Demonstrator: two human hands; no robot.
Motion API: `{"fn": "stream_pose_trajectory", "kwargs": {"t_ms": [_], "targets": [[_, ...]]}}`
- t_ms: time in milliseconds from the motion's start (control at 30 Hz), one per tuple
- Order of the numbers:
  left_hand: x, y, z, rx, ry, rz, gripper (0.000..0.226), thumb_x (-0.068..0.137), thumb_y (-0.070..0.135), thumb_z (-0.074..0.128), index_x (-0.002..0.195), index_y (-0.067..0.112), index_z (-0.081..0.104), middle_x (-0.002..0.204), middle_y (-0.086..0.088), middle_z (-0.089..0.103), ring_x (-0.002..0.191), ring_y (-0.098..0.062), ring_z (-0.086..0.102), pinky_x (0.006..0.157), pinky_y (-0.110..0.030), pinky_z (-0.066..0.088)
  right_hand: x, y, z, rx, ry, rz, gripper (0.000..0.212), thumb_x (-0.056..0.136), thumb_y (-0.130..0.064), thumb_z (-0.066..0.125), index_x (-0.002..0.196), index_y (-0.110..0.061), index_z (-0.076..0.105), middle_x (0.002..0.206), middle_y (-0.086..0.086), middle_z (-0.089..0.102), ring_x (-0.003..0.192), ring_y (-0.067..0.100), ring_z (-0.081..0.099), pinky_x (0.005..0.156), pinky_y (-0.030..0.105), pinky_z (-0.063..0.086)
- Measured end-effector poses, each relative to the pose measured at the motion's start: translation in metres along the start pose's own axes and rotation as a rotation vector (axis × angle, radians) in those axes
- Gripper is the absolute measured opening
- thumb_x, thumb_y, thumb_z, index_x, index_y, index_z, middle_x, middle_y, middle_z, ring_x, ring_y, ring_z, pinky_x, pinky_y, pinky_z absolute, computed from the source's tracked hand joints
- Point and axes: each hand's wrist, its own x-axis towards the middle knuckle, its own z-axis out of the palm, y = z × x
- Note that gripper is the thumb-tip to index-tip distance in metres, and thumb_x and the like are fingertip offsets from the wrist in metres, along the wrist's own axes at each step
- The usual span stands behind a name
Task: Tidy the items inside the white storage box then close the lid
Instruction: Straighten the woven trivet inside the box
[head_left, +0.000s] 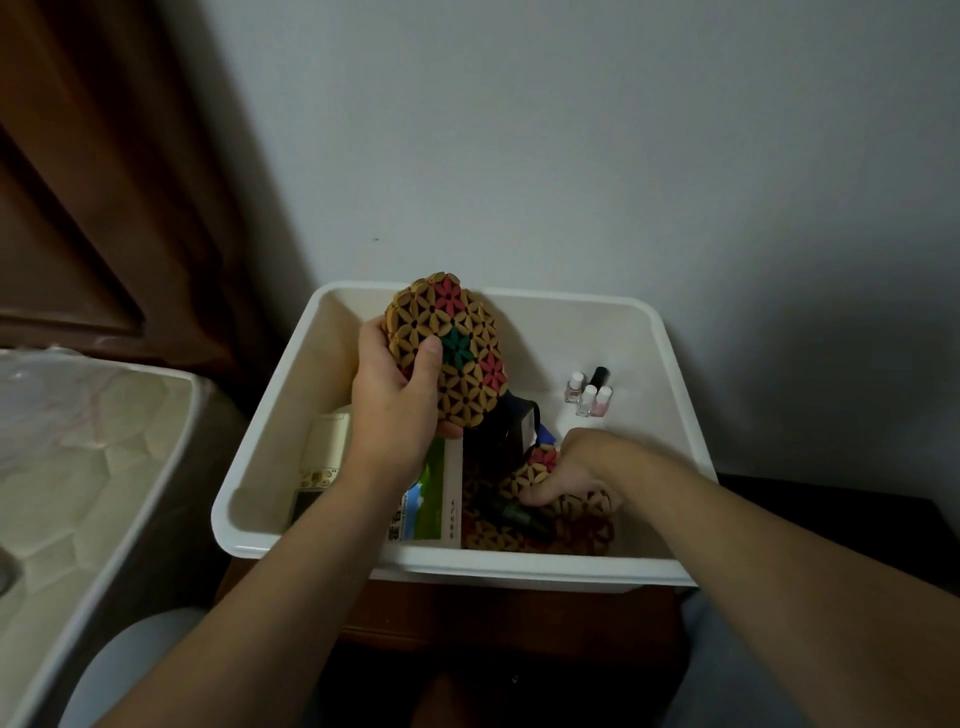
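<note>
The white storage box (270, 415) stands open against the wall. My left hand (395, 395) grips a round beaded coaster (457, 353) with red and green flower patterns and holds it upright above the box. My right hand (566, 473) reaches down into the box and pinches the edge of a second beaded coaster (530, 475). More beaded coasters (498, 535) lie flat on the box floor beneath it. The box's lid is not in view.
Several small nail polish bottles (589, 395) stand at the box's right side. A green and white carton (431, 504), a cream-coloured box (324, 447), a dark object (511, 426) and a dark green bottle (514, 514) lie inside. A mattress (78, 493) sits left.
</note>
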Motion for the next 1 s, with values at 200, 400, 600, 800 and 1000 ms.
{"fn": "stream_pose_trajectory", "kwargs": {"t_ms": [200, 400, 600, 800, 1000], "targets": [[-0.001, 0.001, -0.001, -0.013, 0.025, -0.002, 0.029, 0.104, 0.032, 0.06, 0.129, 0.036, 0.046, 0.12, 0.005, 0.064, 0.095, -0.013, 0.074, 0.05, -0.037, 0.061, -0.013, -0.002, -0.005, -0.098, 0.24, -0.036, 0.114, 0.072, -0.059, 0.09, 0.156, -0.004, 0.038, 0.161, 0.018, 0.042, 0.144, 0.031, 0.047, 0.114, 0.037, 0.046], [-0.001, 0.003, -0.001, 0.004, 0.04, -0.027, 0.032, 0.105, 0.032, 0.059, 0.133, 0.032, 0.045, 0.121, 0.005, 0.063, 0.101, -0.023, 0.072, 0.05, -0.039, 0.062, -0.051, -0.012, -0.024, -0.261, 0.396, -0.076, 0.081, 0.064, -0.047, 0.097, 0.125, -0.011, 0.059, 0.103, 0.006, 0.065, 0.089, 0.023, 0.069, 0.071, 0.034, 0.061], [-0.003, 0.005, -0.001, 0.009, 0.041, -0.027, 0.03, 0.106, 0.03, 0.057, 0.133, 0.03, 0.045, 0.121, 0.003, 0.063, 0.102, -0.023, 0.071, 0.05, -0.038, 0.061, -0.075, -0.01, -0.04, -0.437, 0.555, -0.046, 0.052, 0.069, -0.039, 0.095, 0.09, -0.018, 0.052, 0.09, 0.003, 0.059, 0.086, 0.025, 0.066, 0.076, 0.032, 0.059], [-0.005, 0.007, -0.003, -0.014, 0.035, -0.031, 0.032, 0.105, 0.032, 0.058, 0.134, 0.029, 0.045, 0.123, 0.001, 0.063, 0.103, -0.024, 0.071, 0.051, -0.038, 0.062, -0.097, 0.015, -0.059, -0.258, 0.687, -0.087, 0.048, 0.074, -0.043, 0.09, 0.08, -0.019, 0.049, 0.083, -0.001, 0.055, 0.07, 0.016, 0.056, 0.053, 0.026, 0.041], [-0.012, 0.022, -0.017, -0.064, 0.095, -0.042, 0.032, 0.104, 0.033, 0.06, 0.132, 0.026, 0.047, 0.123, 0.0, 0.065, 0.1, -0.025, 0.073, 0.052, -0.037, 0.061, -0.126, 0.059, -0.057, 0.739, 0.776, -0.549, 0.026, 0.077, -0.029, 0.094, 0.096, -0.016, 0.082, 0.086, 0.001, 0.082, 0.08, 0.022, 0.08, 0.069, 0.034, 0.065]]}}
